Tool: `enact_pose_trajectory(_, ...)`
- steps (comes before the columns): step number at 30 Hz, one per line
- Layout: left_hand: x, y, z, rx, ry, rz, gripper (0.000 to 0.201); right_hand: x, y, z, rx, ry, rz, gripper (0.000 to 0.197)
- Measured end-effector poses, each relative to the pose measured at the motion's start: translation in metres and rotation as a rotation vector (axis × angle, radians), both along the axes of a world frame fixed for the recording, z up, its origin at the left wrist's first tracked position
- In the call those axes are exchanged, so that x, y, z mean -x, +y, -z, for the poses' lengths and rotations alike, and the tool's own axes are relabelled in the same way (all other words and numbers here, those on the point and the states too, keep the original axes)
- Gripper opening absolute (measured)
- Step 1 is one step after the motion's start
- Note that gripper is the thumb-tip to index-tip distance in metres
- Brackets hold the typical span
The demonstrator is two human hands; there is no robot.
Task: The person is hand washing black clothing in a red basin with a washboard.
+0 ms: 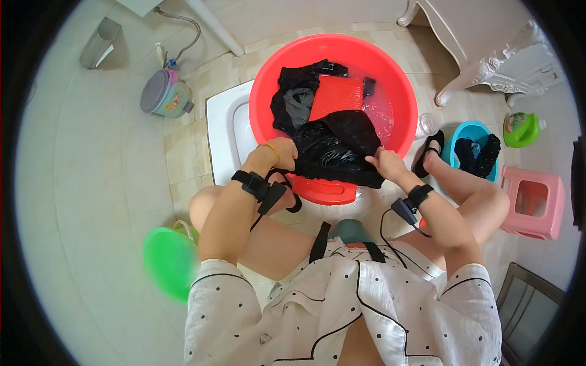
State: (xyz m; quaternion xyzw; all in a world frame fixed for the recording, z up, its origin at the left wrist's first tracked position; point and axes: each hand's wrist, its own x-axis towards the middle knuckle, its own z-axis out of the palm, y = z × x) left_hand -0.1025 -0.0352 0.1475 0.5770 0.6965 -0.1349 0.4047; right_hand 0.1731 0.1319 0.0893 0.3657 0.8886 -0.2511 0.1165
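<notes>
A wet black garment [332, 146] is stretched between my two hands over the near rim of a large red basin [268, 67]. My left hand [282, 154] grips its left edge, the fingers partly hidden by the cloth. On the other side my right hand [386, 163] pinches the garment's right edge. Under the cloth lies a red ribbed washboard [337, 96], its lower end [323, 191] sticking out over the basin's near side. More dark clothing [292, 110], black with a grey patch, rests at the left in the basin. Sudsy water [379, 116] shows on the right.
To the right stand a blue basin [448, 149] of dark clothes, a green bottle [522, 130], a pink stool [552, 201] and a clear jar [428, 125]. A green bucket [168, 259], a white squat toilet [217, 131] and a lidded bin [174, 100] are on the left. White carved furniture [482, 58] stands behind.
</notes>
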Motion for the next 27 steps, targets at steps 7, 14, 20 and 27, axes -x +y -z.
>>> enact_pose_trajectory(7, -0.013, -0.005, 0.008, -0.263, 0.004, -0.211, 0.063, 0.022, 0.016, 0.0, -0.075, -0.445, 0.021, 0.057)
enact_pose_trajectory(14, -0.033, 0.014, -0.002, -0.184, 0.119, 0.003, 0.057, 0.004, 0.032, 0.027, -0.109, -0.471, -0.06, 0.049)
enact_pose_trajectory(20, -0.039, 0.015, -0.007, -0.301, 0.226, 0.029, 0.064, 0.011, 0.047, -0.053, 0.028, 0.668, -0.254, 0.023)
enact_pose_trajectory(27, -0.055, 0.026, -0.036, -0.687, 0.18, -0.061, 0.112, 0.023, 0.026, -0.184, 0.64, 0.666, -0.096, 0.016)
